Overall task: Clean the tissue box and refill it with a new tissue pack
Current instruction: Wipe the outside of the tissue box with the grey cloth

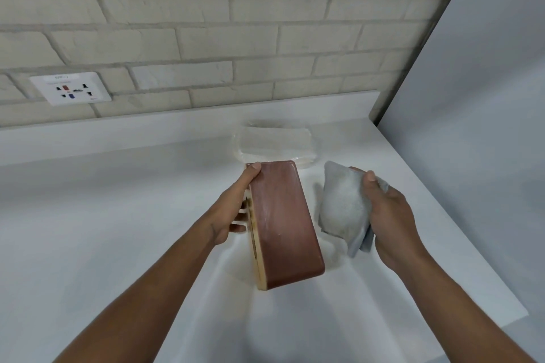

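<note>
Head: tissue box (283, 221); socket label (62, 77) (blurred).

I see left hand (233, 209) gripping the brown tissue box (283, 221), tilted on its side. Right hand (389, 212) clutches grey cloth (342, 203) just beside the box, not touching. Clear-wrapped tissue pack (274, 144) lies behind, near the countertop (118, 215) back edge.

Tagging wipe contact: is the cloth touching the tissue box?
Apart. The head view shows a strip of white counter between the grey cloth, gripped in the right hand, and the tissue box, held by the left hand.
</note>
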A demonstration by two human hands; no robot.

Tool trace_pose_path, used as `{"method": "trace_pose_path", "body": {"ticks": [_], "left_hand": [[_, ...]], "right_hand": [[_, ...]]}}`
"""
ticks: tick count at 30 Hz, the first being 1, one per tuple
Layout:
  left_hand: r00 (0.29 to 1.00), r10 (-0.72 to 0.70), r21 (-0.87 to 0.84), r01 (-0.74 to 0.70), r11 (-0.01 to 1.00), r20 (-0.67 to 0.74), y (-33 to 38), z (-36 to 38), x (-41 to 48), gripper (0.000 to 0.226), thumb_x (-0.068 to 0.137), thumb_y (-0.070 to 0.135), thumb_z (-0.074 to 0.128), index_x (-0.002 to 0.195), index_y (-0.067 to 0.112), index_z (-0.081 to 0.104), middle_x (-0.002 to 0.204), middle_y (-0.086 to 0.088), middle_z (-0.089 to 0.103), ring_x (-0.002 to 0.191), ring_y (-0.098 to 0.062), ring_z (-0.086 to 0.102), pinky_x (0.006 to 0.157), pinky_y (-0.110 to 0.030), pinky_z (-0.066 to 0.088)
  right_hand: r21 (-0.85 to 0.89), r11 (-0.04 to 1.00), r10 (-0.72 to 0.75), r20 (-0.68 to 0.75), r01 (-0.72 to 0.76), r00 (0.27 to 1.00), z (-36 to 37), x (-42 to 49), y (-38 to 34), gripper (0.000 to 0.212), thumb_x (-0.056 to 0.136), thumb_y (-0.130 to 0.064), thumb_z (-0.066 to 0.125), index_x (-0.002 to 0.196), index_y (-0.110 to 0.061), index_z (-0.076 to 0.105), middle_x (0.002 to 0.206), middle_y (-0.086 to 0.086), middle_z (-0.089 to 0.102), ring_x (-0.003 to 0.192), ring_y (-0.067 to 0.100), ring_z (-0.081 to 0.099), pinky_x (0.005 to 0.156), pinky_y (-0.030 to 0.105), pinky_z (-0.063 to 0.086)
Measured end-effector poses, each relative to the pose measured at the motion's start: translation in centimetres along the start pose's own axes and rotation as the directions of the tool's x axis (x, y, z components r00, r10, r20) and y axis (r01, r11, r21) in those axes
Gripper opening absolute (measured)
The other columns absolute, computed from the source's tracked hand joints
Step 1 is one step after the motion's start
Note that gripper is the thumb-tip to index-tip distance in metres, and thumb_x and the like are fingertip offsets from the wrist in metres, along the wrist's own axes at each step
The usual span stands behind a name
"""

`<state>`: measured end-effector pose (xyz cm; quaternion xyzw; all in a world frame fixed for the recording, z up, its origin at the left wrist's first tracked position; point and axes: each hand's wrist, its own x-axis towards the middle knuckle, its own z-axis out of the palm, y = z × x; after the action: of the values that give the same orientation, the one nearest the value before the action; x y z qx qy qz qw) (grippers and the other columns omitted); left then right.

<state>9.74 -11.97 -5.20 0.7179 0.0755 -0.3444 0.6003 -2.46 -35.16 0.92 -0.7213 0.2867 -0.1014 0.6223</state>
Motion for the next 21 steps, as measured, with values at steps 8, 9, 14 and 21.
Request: {"method": "trace_pose_path", "body": {"ticks": [8,9,14,21], "left_hand": [[1.0,-0.013,0.069,0.014,0.998,-0.018,-0.7,-0.1,0.6,0.076,0.055,0.107,0.04,0.085,0.049,0.078,0.104,0.001,0.078,0.102,-0.022,0.069,0.088,-0.041,0.053],[1.0,-0.004,0.075,0.005,0.997,-0.021,-0.7,0.0,0.5,0.074,0.057,0.109,0.038,0.085,0.053,0.077,0.1,0.006,0.077,0.103,-0.02,0.068,0.085,-0.039,0.052],[0.996,0.088,0.093,-0.086,0.992,-0.016,-1.3,-0.6,0.3,0.042,0.066,0.104,0.033,0.086,0.079,0.06,0.111,0.032,0.055,0.116,-0.01,0.058,0.099,-0.04,0.043],[0.931,0.365,0.078,-0.363,0.928,-0.012,-2.8,-1.7,0.2,0.101,0.069,0.091,0.056,0.158,0.057,0.021,0.161,0.024,0.032,0.149,-0.005,0.036,0.116,-0.035,0.033]], "right_hand": [[-0.039,0.999,0.02,0.126,-0.015,0.992,0.7,0.6,0.6,0.031,0.098,-0.059,0.043,0.105,-0.048,0.071,0.093,0.008,0.074,0.073,0.026,0.064,0.062,0.042,0.039],[-0.039,0.999,0.021,0.13,-0.016,0.991,0.7,0.8,0.6,0.031,0.098,-0.058,0.043,0.104,-0.048,0.071,0.094,0.007,0.074,0.074,0.026,0.064,0.064,0.042,0.039],[-0.054,0.998,0.039,0.135,-0.032,0.99,1.2,1.8,0.6,0.03,0.098,-0.057,0.044,0.104,-0.048,0.072,0.091,-0.004,0.076,0.069,0.012,0.069,0.05,0.025,0.045],[-0.109,0.992,-0.056,0.122,0.069,0.991,2.1,3.9,0.1,0.03,0.1,-0.056,0.042,0.108,-0.049,0.07,0.097,-0.008,0.076,0.084,0.011,0.071,0.062,0.025,0.05]]}}
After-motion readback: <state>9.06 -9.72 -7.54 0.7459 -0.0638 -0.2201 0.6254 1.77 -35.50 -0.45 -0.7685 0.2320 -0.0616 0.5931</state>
